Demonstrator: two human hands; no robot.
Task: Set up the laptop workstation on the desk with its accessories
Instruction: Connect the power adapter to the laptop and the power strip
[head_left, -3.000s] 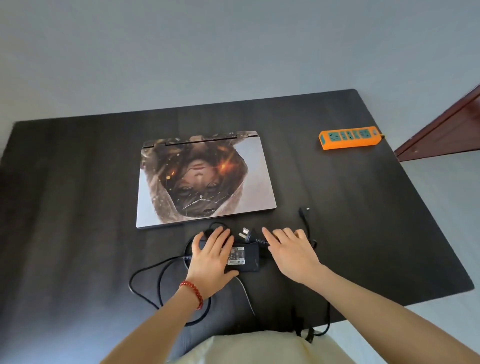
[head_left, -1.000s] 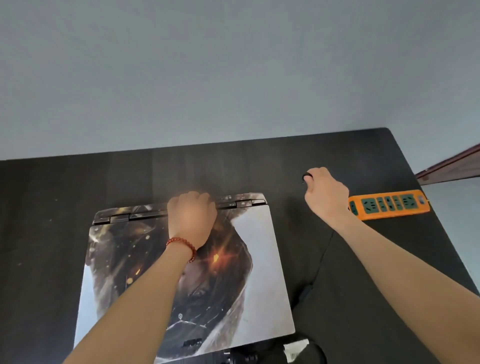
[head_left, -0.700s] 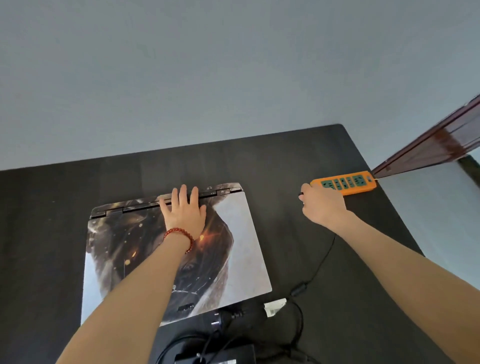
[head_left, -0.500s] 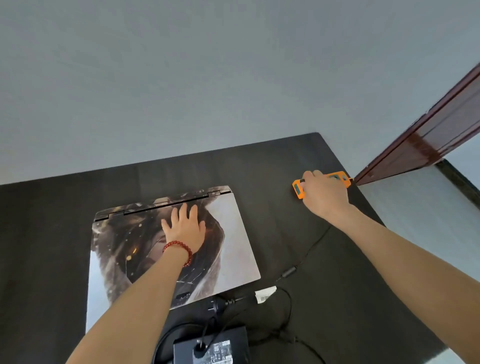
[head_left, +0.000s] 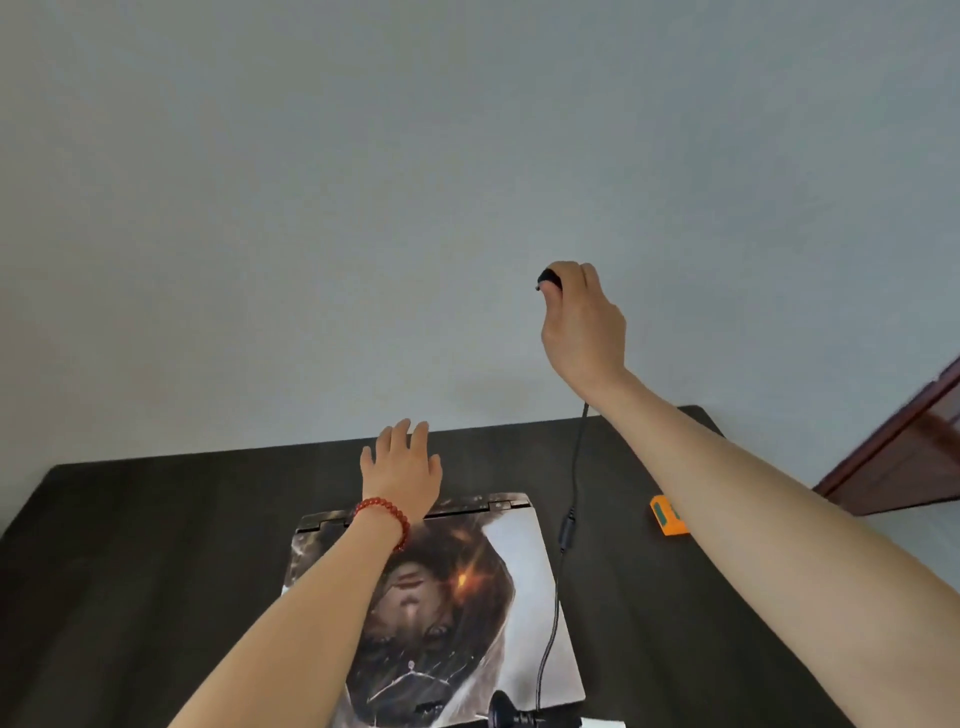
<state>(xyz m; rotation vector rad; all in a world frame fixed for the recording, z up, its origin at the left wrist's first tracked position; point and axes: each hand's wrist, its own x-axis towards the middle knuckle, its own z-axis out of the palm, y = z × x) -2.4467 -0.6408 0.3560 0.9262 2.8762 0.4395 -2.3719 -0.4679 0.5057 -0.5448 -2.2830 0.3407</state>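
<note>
The closed laptop (head_left: 524, 582), its lid printed with a picture, lies flat on the black desk (head_left: 156, 545). My left hand (head_left: 402, 470), with a red bead bracelet on the wrist, hovers spread over the laptop's hinge edge and holds nothing. My right hand (head_left: 582, 322) is raised high above the desk, pinching the charger cable's plug end. The black charger cable (head_left: 569, 519) hangs from it down past the laptop's right side. A black wall plug (head_left: 506, 714) lies at the laptop's near edge. The charger brick is out of view.
An orange power strip (head_left: 667, 514) lies on the desk's right side, mostly hidden behind my right forearm. A dark red wooden door or panel (head_left: 909, 452) stands beyond the desk's right edge. A plain grey wall rises behind the desk.
My right hand has lifted from beside the power strip to high above the desk with the cable end. My left hand slid from the lid to its hinge edge. The camera tilted up.
</note>
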